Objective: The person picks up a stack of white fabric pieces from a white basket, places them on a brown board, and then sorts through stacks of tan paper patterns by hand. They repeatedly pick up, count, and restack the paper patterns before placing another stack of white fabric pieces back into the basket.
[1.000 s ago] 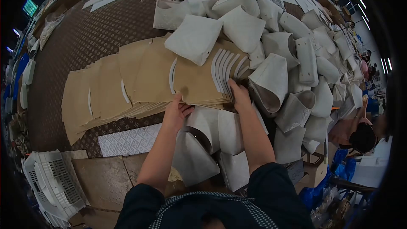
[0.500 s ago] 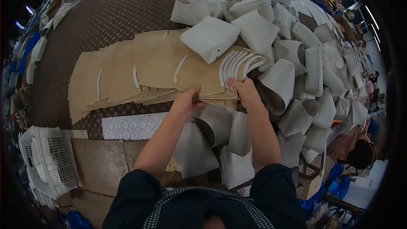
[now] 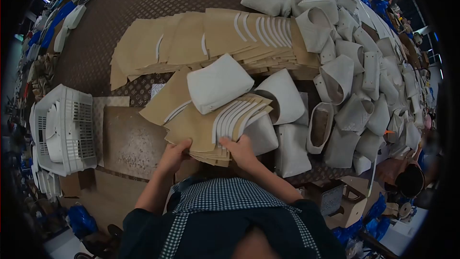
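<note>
Hands [image 3: 208, 152] pinching paper sheets [image 3: 195, 132] (both thumbs atop)

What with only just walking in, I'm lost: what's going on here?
A person grips the near edge of a stack of tan sheets with the left hand and right hand. Curved white strips and a white pouch-like piece rest on it. Beyond, more tan sheets lie overlapping; other white pieces are heaped to the right.
</note>
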The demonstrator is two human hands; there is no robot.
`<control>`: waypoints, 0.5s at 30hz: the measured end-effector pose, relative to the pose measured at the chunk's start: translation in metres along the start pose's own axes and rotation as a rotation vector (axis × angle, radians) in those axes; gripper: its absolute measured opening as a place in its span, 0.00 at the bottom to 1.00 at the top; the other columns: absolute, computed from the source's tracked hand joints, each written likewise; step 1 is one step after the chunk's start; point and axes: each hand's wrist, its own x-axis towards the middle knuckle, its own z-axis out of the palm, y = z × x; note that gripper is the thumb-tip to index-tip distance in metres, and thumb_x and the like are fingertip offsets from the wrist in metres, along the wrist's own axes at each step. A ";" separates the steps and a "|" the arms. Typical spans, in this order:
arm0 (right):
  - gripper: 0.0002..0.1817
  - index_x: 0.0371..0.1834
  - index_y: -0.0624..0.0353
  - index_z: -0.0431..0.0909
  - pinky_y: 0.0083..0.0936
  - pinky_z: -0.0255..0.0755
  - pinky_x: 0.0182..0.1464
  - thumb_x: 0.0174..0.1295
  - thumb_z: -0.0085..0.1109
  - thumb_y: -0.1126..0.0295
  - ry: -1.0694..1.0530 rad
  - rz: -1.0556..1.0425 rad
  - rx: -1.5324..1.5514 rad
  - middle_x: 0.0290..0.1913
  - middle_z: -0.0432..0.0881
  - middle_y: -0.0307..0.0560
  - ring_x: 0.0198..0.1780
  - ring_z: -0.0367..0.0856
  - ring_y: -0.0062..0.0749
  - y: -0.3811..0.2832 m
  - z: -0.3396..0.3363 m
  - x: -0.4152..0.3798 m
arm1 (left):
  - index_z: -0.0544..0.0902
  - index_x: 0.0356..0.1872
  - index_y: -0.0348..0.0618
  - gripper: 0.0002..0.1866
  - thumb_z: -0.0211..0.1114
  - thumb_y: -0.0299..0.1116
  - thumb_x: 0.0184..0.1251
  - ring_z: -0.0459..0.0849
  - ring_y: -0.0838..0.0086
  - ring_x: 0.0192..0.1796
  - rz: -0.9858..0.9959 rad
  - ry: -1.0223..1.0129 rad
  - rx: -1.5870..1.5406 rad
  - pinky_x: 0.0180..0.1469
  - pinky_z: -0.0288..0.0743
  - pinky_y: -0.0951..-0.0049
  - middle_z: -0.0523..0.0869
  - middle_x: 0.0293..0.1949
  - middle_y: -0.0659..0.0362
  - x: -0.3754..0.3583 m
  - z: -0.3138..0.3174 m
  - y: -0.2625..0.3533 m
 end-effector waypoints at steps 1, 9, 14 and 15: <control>0.15 0.48 0.69 0.78 0.25 0.74 0.47 0.61 0.64 0.70 -0.049 -0.002 0.012 0.44 0.83 0.46 0.44 0.79 0.25 0.025 0.015 0.002 | 0.75 0.57 0.39 0.21 0.63 0.39 0.67 0.85 0.69 0.43 -0.009 0.053 0.034 0.38 0.82 0.68 0.84 0.47 0.54 -0.007 -0.025 -0.015; 0.21 0.45 0.69 0.82 0.27 0.75 0.41 0.61 0.62 0.58 -0.431 0.070 -0.845 0.37 0.86 0.52 0.39 0.84 0.35 0.107 0.030 0.011 | 0.77 0.54 0.36 0.26 0.60 0.50 0.69 0.86 0.69 0.34 -0.244 0.205 0.126 0.35 0.80 0.72 0.86 0.39 0.54 -0.066 -0.086 -0.047; 0.17 0.38 0.64 0.83 0.30 0.76 0.34 0.58 0.63 0.59 -0.394 0.248 -0.877 0.25 0.84 0.47 0.28 0.84 0.33 0.032 0.027 0.006 | 0.84 0.40 0.37 0.19 0.60 0.47 0.70 0.84 0.75 0.26 -0.203 -0.037 0.632 0.31 0.78 0.77 0.86 0.28 0.56 -0.067 -0.141 -0.036; 0.15 0.38 0.63 0.82 0.30 0.76 0.34 0.58 0.64 0.61 -0.262 0.186 -0.699 0.26 0.84 0.47 0.29 0.83 0.32 0.021 0.035 0.016 | 0.84 0.41 0.38 0.18 0.60 0.45 0.70 0.83 0.75 0.25 -0.117 -0.014 0.602 0.31 0.78 0.77 0.86 0.28 0.56 -0.065 -0.149 -0.029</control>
